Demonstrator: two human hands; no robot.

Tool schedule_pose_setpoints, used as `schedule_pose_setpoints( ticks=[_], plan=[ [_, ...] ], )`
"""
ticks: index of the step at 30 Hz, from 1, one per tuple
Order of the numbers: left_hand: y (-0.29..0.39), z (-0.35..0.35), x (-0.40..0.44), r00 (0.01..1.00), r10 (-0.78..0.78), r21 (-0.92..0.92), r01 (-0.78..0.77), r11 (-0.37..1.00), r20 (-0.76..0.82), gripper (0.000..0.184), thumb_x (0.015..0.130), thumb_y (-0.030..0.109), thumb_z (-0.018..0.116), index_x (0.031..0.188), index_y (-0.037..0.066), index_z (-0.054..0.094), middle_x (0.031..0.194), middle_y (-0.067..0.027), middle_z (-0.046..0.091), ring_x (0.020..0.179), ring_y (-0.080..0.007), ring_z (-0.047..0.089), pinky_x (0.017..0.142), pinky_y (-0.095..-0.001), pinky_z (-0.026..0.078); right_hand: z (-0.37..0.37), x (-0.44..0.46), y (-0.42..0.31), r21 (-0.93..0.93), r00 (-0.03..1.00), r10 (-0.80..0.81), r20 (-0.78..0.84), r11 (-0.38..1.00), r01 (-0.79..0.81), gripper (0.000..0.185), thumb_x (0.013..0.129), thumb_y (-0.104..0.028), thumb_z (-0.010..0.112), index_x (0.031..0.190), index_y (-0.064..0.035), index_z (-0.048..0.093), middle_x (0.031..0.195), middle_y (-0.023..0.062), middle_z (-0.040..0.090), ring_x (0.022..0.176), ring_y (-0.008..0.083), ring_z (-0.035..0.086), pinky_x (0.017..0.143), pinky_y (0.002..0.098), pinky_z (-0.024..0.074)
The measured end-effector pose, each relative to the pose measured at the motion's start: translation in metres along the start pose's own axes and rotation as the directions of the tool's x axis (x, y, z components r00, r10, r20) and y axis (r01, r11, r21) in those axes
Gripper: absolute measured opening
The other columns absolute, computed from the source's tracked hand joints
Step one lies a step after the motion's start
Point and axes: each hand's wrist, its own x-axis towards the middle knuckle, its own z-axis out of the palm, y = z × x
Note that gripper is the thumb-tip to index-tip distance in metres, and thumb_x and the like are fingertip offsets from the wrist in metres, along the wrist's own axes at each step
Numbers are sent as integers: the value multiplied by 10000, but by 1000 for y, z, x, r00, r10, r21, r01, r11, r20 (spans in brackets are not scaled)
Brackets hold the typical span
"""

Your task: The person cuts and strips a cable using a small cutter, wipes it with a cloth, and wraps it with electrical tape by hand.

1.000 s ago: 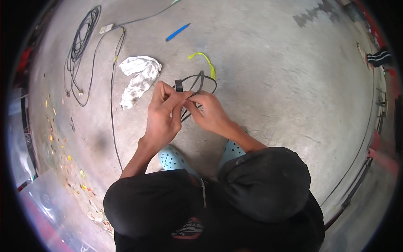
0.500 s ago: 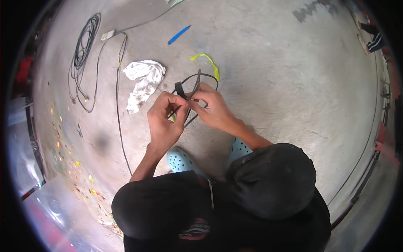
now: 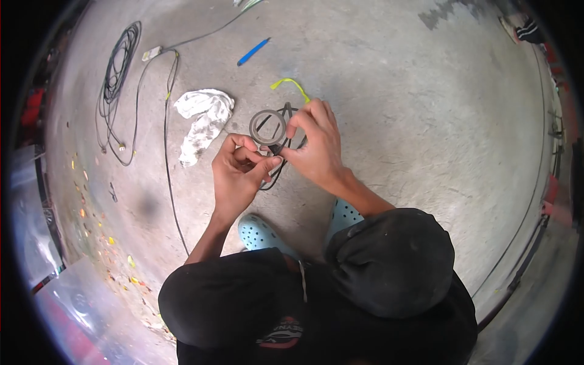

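Observation:
A dark ring like a roll of tape (image 3: 253, 129) is between my hands, its round face turned up. My left hand (image 3: 238, 173) pinches black cable (image 3: 275, 176) just below the ring. With fingers curled beside the ring's right side, my right hand (image 3: 319, 143) has its thumb at the same joint of cable and ring. Loops of the black cable show behind and below both hands. A yellow-green strip (image 3: 291, 81) lies on the floor beyond my right fingers. What exactly the fingertips pinch is partly hidden.
A stained white cloth (image 3: 208, 121) lies left of my hands. Farther off are a blue pen-like tool (image 3: 253, 52), a coiled cable (image 3: 118, 64) and a white connector box (image 3: 152, 54). My light-blue clogs (image 3: 258, 233) are below. A person's foot (image 3: 510, 29) shows at upper right.
The dark ring has turned from edge-on to face-up. My right hand has lifted away from the pinch and opened up somewhat around the ring's side. The other person's foot has moved up.

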Motion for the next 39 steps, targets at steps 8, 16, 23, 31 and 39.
schedule_pose_setpoints(
  ticks=[8,16,23,31,39],
  plan=[
    [2,-7,2,991,-121,38,119,992,52,361,816,-49,792,968,37,477,746,-73,672,585,-107,630,520,-224,497,-9,10,-3,5,984,-53,168,999,53,281,651,-118,794,860,-93,608,1006,38,554,1007,269,508,872,414,398],
    [4,-8,0,987,-154,-36,156,987,49,491,812,-47,785,1120,14,408,755,-99,686,602,-143,648,553,-249,529,-19,15,-4,238,855,-169,491,970,55,300,684,-39,702,970,-86,625,1008,46,578,1046,261,529,946,399,387],
    [-2,-12,-1,989,-122,-7,123,992,83,426,826,-116,667,1217,-39,514,927,-107,719,801,-145,690,600,-250,554,-32,18,-23,488,834,-266,483,873,-4,286,716,24,657,982,-76,624,1066,49,572,1088,257,504,1001,405,375],
    [-1,-16,-3,963,-183,-17,190,982,199,370,854,-95,601,1220,-45,608,995,-77,705,910,-130,669,828,-270,540,-41,9,-36,514,804,-156,573,833,-205,240,822,-163,776,981,-83,614,951,36,501,969,198,476,914,346,399],
    [-5,-22,1,919,-264,-424,372,826,292,210,1024,180,558,1122,3,618,877,-19,601,702,-75,513,585,-224,389,-36,-8,-22,448,815,-81,574,864,-230,282,875,-311,771,914,-52,667,873,38,521,901,166,475,791,322,404]
  ],
)
